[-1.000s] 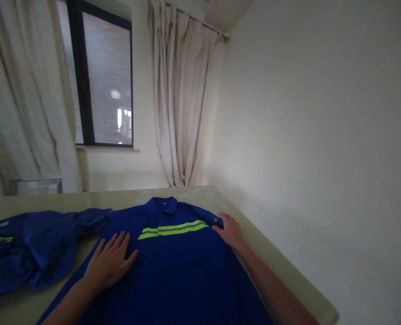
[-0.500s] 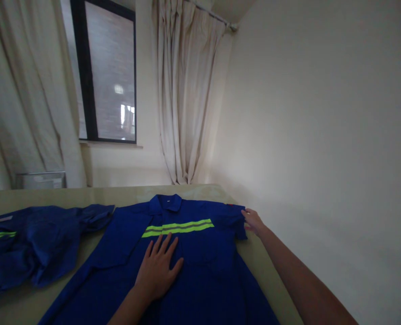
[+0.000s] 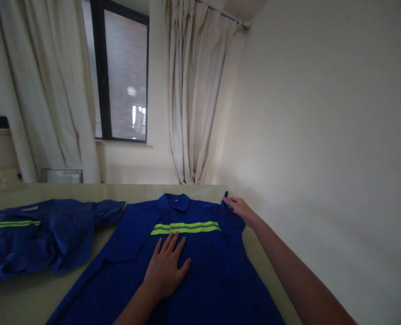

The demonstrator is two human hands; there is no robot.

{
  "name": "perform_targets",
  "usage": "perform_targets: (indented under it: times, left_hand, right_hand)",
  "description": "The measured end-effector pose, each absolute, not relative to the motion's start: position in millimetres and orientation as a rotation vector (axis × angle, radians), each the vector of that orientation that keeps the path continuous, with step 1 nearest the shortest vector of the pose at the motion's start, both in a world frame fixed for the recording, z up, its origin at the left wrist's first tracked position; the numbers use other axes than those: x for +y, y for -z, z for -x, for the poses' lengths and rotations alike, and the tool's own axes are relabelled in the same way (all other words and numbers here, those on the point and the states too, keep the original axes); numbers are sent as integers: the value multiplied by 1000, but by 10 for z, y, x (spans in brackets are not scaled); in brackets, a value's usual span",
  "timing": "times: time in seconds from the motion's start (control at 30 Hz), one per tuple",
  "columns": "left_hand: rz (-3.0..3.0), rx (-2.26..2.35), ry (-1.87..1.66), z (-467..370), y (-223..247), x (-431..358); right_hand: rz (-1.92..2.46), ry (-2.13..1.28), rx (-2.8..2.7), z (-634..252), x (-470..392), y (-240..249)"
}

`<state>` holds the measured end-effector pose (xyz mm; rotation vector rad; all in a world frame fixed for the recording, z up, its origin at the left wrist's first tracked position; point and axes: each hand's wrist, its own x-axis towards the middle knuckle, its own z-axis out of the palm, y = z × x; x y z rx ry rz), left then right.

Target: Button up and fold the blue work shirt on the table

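Shirt (image 3: 200, 284) body looks flat on the table (image 3: 17, 300); right sleeve (image 3: 231, 222) isn't. We spread our left hand (image 3: 166, 267), gripping nothing, on it; our right hand (image 3: 241, 209) pinches the sleeve, fingers nearly closed.

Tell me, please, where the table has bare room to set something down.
The widest bare patch of table lies at near left, bordered by the rumpled blue garment and the spread shirt. A thin strip runs behind both. Along the right edge, the right arm crosses a narrow strip. The middle is crowded: the shirt, with the left hand on it.
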<state>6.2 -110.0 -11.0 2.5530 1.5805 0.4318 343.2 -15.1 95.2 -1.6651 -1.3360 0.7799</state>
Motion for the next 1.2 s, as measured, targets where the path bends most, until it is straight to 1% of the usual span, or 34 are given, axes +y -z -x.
perform_targets:
  times: [0.07,0.17,0.3,0.37,0.47,0.63,0.77,0.97,1.07,1.2]
  left_hand:
    - [-2542,1580,-428,-64,93,-1101]
    - [-2529,1579,-419,-67,63,-1106]
    - [-2515,1576,-411,-69,22,-1121]
    - [-2515,1570,-421,-70,11,-1125]
    - [-2513,1568,-423,-72,5,-1122]
    - [-2504,1571,-422,-76,-8,-1128]
    - [-2497,1562,-419,-79,-11,-1137]
    - [-2476,1552,-453,-76,5,-1141]
    - [-2467,1553,-449,-71,18,-1136]
    - [-2471,1552,-456,-65,56,-1125]
  right_hand:
    - [1663,-889,-1561,-3171,-80,-1057]
    - [1679,-815,-1914,-2810,-133,-992]
    - [1672,-615,-2093,-2558,-375,-478]
    - [1731,-398,-2202,-2538,-440,-206]
    - [1877,-204,-2201,-2544,-379,-7]
    - [2094,-1,-2011,-2513,-159,-21]
    - [2141,22,-1984,-2531,-79,-46]
    - [2214,181,-1770,-2574,148,-280]
    - [2310,156,-1643,-2630,306,-349]
    - [2400,-5,-1597,-2717,511,-330]
